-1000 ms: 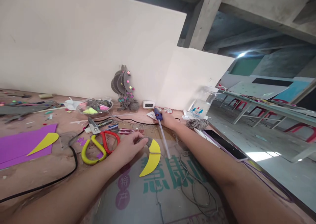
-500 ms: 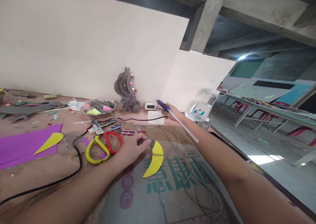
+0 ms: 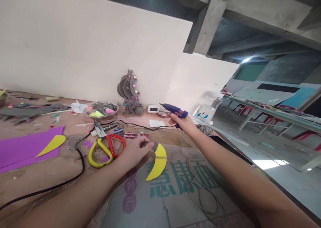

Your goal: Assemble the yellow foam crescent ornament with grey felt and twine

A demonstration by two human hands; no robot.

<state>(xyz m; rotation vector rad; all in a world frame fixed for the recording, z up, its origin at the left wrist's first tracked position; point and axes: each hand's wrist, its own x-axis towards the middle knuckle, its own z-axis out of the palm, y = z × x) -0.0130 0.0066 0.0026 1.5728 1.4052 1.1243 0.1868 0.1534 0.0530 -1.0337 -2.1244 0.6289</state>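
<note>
My left hand [image 3: 137, 151] pinches the top end of a yellow crescent-shaped piece [image 3: 159, 166]. Grey yarn [image 3: 155, 146] is wrapped round that end, and one strand crosses the crescent's middle. Farther off, my right hand [image 3: 179, 119] grips a blue glue gun [image 3: 174, 109] by its handle, the nozzle pointing left. Beneath the crescent lies a printed cardboard sheet [image 3: 140, 211], with loose grey yarn [image 3: 200, 194] trailing over its right part. Scissors [image 3: 100, 152] with one yellow and one red handle rest just left of my left hand.
Purple sheets [image 3: 22, 147] with another yellow piece [image 3: 52, 145] lie on the left. Along the back are a bowl [image 3: 115, 111] of yarn, a grey layered craft piece [image 3: 127, 87], a small digital clock [image 3: 153, 108] and a clear plastic tub [image 3: 207, 109]. A black cord [image 3: 62, 181] crosses the table.
My right hand has moved slightly right and turned the glue gun from pointing away to lying sideways. My left hand and the crescent stay nearly in place.
</note>
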